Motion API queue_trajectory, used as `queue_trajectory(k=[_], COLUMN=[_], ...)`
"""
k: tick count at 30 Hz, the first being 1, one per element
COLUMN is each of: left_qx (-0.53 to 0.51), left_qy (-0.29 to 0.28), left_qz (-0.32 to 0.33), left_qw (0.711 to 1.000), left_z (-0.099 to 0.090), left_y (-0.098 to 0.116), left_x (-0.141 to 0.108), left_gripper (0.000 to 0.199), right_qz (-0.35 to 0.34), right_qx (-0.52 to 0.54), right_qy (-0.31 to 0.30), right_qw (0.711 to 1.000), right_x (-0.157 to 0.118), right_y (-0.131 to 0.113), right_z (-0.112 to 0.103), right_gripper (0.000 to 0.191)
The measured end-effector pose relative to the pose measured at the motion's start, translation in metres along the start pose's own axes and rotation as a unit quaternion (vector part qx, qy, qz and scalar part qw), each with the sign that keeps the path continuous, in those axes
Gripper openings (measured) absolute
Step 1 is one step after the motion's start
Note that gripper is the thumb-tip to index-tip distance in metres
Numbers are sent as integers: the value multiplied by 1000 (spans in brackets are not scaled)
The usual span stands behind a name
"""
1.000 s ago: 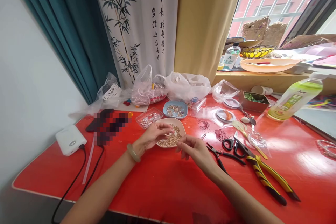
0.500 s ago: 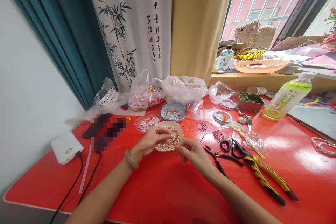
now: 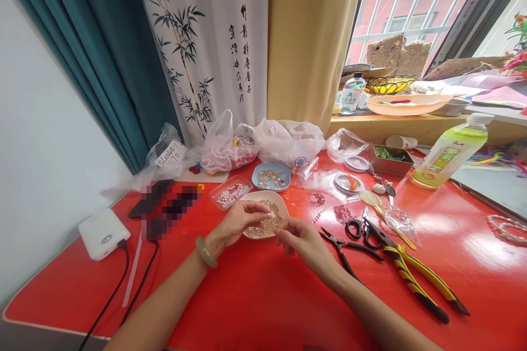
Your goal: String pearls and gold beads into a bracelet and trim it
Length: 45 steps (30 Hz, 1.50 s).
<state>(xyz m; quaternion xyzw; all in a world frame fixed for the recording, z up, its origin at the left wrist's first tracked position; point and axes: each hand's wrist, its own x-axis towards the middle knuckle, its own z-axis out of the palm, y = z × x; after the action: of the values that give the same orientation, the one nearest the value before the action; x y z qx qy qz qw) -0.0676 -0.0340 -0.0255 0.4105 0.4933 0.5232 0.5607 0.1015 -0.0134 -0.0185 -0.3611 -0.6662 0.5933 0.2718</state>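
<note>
Above the front of a pale pink dish (image 3: 252, 197) of small gold beads (image 3: 272, 225), my left hand (image 3: 242, 220) pinches a small white bead (image 3: 272, 215) between thumb and index finger. A jade-coloured bangle circles that wrist. Just to the right, my right hand (image 3: 302, 238) has its thumb and index finger pressed together; whatever they hold is too fine to make out. The fingertips of the two hands are a short gap apart. Behind the dish are a clear tray (image 3: 231, 193) of white and pink beads and a blue dish (image 3: 272, 168) of mixed beads.
Small pliers (image 3: 343, 244), scissors (image 3: 362, 227) and large yellow-black pliers (image 3: 411, 269) lie to the right. A green drink bottle (image 3: 450, 151) leans behind them. Plastic bags (image 3: 288, 137) line the curtain. On the left sits a white box (image 3: 104, 235) with a cable.
Both hands keep almost the same pose over the dish. The view has shifted very slightly.
</note>
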Motion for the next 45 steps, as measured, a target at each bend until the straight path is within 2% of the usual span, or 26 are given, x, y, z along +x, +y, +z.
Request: queue_trajectory(k=[8,11,13,15,18,20,23,27,34,39,45], left_qx=[103,174,276,401,522,550,567,566,518,495,390], left_qy=[-17,1,36,42,-28,-57,-43,-21,11,25,52], left_qz=[55,67,108,152,161,147,143,152,153,160,130], left_qw=[993,982,954,902,837,820,810,810,841,854,910], left_z=[2,-1,-5,-8,-8,-6,-5,-6,-10,-10,-9], left_y=[-2,0,2,4,4,2,-3,-6,-8,-9,-10], left_x=[1,2,1,-1,-5,-6,-5,-1,3,4,6], left_gripper=[32,27,18,11,10,11,11,11,15,15,14], right_qz=[-17,-24,-29,-30,-31,-32,-39,-40,-21,-47,-31], right_qx=[7,4,4,6,20,31,32,25,45,-22,7], right_qy=[0,8,16,21,22,23,24,37,77,117,113], right_qw=[1000,1000,999,999,999,999,998,998,996,992,993], right_x=[4,5,6,6,6,6,6,5,1,-1,2], right_y=[5,7,8,8,8,8,8,6,-9,-16,-14], right_z=[-2,-4,-4,-4,-3,-3,-4,-7,-14,-22,-27], right_gripper=[19,19,17,16,15,16,22,20,12,11,11])
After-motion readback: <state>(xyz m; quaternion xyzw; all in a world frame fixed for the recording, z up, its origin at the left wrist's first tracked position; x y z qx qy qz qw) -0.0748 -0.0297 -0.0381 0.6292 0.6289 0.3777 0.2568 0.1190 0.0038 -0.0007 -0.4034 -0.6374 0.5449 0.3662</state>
